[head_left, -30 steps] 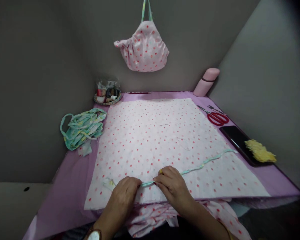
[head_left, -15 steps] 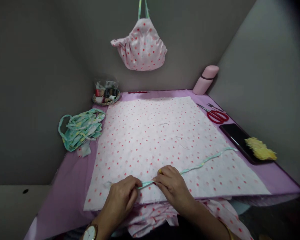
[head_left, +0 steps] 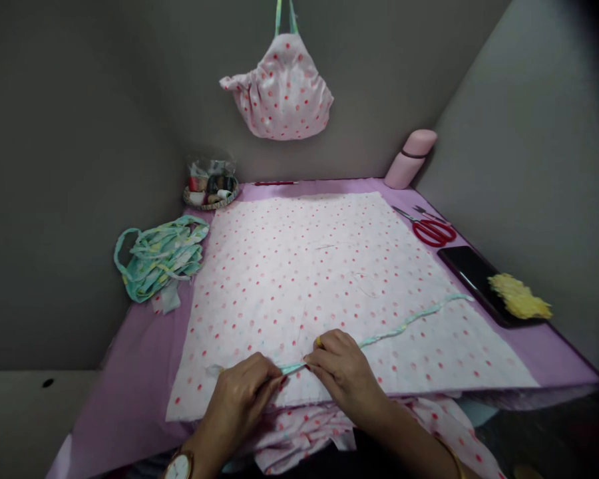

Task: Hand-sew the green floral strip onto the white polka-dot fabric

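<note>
Between my two hands a narrow mint-green fabric strap (head_left: 293, 368) is stretched near the front edge of a white cloth with red dots (head_left: 289, 279). My left hand (head_left: 247, 392) pinches the strap between thumb and forefinger. My right hand (head_left: 342, 369), with a ring on one finger, pinches it a short way to the right. From there the rest of the strap runs loose across the cloth, up to the right. Its other end shows faintly left of my left hand. Whether a needle or thread is in my fingers is too small to tell.
At left lies a heap of mint-green straps (head_left: 162, 256), behind it a basket of thread spools (head_left: 210, 189). On the right are red-handled scissors (head_left: 433, 233), a phone (head_left: 466, 273) with a yellow scrunched piece (head_left: 519, 297), and a pink bottle (head_left: 410, 159). A dotted fabric piece (head_left: 284, 93) hangs above.
My left thumb and fingertips have shifted slightly on the strap. My right hand stays almost in the same place, and the strap remains held between both hands.
</note>
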### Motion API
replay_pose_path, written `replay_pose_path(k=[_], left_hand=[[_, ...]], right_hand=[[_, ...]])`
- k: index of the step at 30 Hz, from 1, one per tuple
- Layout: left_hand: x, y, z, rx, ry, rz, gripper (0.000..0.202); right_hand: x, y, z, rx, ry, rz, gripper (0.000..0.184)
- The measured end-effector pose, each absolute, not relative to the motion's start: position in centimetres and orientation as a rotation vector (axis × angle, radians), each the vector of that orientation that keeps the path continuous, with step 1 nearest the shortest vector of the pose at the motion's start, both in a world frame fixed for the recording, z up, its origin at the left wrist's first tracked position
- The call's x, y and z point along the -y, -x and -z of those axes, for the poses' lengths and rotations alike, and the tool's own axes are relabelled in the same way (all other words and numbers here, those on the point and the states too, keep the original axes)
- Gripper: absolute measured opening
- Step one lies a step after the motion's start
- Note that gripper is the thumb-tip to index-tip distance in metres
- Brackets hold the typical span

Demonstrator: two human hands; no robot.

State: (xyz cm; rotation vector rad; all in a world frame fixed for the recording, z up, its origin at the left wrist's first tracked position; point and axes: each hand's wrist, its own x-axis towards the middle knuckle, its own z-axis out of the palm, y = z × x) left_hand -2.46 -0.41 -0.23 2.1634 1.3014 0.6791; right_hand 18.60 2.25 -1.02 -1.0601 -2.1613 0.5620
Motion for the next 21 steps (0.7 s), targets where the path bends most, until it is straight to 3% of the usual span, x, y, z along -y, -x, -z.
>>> replay_pose_path(k=[21], left_hand=[[0.75, 2.39, 1.03, -1.374, -2.223, -0.701, 0.019]], right_hand=[[-2.31, -18.67, 0.93, 2.18, 1.039, -0.585, 0.018]])
